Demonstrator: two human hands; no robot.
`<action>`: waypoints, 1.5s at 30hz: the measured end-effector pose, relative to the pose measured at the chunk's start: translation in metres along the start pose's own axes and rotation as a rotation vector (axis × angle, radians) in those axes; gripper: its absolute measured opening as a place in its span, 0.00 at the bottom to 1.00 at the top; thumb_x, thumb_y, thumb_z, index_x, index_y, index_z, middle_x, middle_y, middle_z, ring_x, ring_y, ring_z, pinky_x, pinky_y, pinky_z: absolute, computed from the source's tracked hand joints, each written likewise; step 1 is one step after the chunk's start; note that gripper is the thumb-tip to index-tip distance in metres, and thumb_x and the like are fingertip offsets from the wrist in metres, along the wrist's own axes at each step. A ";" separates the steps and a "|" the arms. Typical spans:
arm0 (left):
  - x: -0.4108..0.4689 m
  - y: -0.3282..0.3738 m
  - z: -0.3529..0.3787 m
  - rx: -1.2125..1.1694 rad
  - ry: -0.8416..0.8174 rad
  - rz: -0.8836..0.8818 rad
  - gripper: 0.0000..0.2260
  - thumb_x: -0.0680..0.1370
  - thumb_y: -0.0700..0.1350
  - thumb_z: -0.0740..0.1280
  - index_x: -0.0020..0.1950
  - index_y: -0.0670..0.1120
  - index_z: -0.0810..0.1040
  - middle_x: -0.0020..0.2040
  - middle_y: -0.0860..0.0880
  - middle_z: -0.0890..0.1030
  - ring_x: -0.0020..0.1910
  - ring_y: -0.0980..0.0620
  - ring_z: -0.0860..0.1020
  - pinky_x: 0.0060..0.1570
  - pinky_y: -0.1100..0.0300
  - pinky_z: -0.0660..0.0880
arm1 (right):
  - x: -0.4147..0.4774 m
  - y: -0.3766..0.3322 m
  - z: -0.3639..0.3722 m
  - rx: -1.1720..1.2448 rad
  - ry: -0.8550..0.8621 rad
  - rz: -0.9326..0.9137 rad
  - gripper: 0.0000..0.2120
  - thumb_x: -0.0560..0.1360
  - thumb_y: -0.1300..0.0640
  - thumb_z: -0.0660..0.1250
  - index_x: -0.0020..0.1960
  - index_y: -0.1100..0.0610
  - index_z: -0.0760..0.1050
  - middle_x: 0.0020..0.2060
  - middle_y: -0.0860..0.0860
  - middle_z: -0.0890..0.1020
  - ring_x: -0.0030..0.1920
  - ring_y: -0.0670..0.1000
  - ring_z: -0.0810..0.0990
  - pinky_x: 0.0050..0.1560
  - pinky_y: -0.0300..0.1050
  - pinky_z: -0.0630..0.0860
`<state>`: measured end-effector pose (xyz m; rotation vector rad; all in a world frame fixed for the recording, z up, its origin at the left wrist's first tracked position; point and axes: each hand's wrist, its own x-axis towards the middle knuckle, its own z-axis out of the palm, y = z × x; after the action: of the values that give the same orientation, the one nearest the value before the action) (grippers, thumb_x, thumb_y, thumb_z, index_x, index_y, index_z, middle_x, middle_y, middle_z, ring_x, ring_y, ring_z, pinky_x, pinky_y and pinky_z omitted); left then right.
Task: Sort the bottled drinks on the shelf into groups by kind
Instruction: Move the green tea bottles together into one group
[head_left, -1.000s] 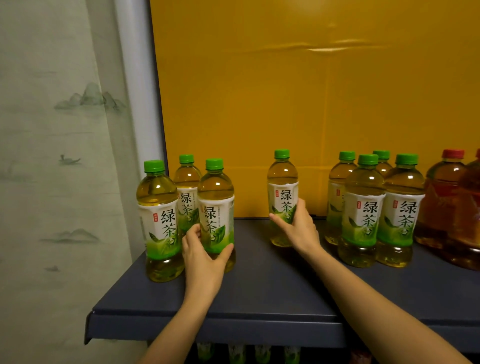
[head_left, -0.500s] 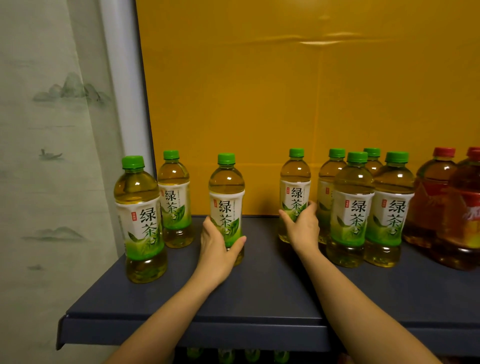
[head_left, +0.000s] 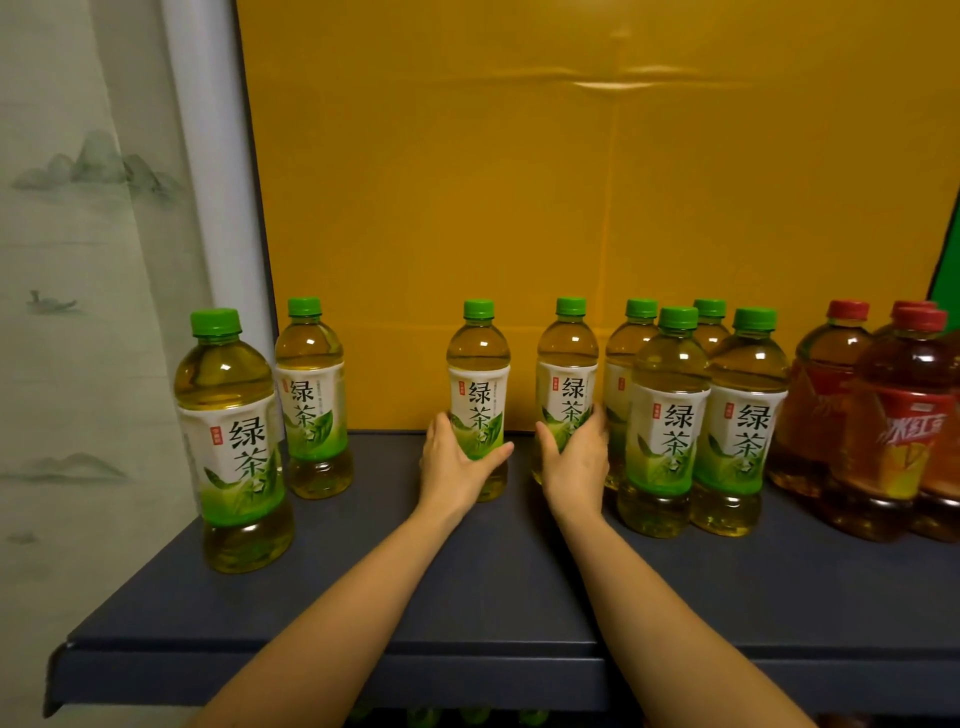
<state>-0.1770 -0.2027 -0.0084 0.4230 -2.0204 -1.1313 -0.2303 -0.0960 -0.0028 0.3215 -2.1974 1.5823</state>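
Note:
Green-capped green tea bottles stand on a dark shelf (head_left: 467, 613). My left hand (head_left: 456, 462) grips one green tea bottle (head_left: 478, 384) near the shelf's middle back. My right hand (head_left: 574, 457) grips a second green tea bottle (head_left: 567, 374) just to its right, close beside a cluster of several green tea bottles (head_left: 670, 415). Two more green tea bottles stand at the left: a near one (head_left: 228, 431) and a farther one (head_left: 310, 389). Red-capped red tea bottles (head_left: 898, 415) stand at the far right.
A yellow cardboard panel (head_left: 571, 182) backs the shelf. A white post (head_left: 208, 156) and a pale printed curtain (head_left: 78, 312) lie to the left. More bottle tops show on a lower shelf (head_left: 447, 719) under the front edge.
My left hand has slid its bottle rightward away from the two left bottles. My right hand has slid its bottle rightward up against the cluster.

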 end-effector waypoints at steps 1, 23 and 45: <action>0.001 0.001 0.003 0.004 -0.005 0.005 0.28 0.66 0.48 0.77 0.58 0.38 0.69 0.58 0.42 0.74 0.60 0.45 0.72 0.56 0.55 0.70 | 0.000 0.000 0.000 -0.003 0.001 -0.005 0.33 0.74 0.54 0.67 0.72 0.61 0.56 0.66 0.60 0.69 0.68 0.59 0.67 0.64 0.51 0.65; 0.008 -0.005 0.028 0.000 -0.233 0.108 0.27 0.73 0.48 0.69 0.64 0.40 0.59 0.64 0.43 0.69 0.64 0.47 0.69 0.60 0.47 0.71 | 0.004 0.003 0.006 0.179 0.025 0.041 0.33 0.73 0.60 0.68 0.73 0.60 0.57 0.69 0.58 0.68 0.70 0.56 0.66 0.70 0.52 0.64; -0.071 -0.001 -0.123 0.337 0.567 0.571 0.14 0.72 0.46 0.62 0.56 0.44 0.71 0.57 0.46 0.72 0.57 0.48 0.69 0.57 0.57 0.63 | -0.059 -0.042 0.006 0.218 -0.203 -0.111 0.22 0.74 0.68 0.60 0.68 0.58 0.65 0.64 0.54 0.67 0.66 0.52 0.67 0.69 0.48 0.65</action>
<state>-0.0382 -0.2311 -0.0040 0.2613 -1.6542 -0.2739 -0.1618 -0.1182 0.0041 0.6845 -2.1105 1.7985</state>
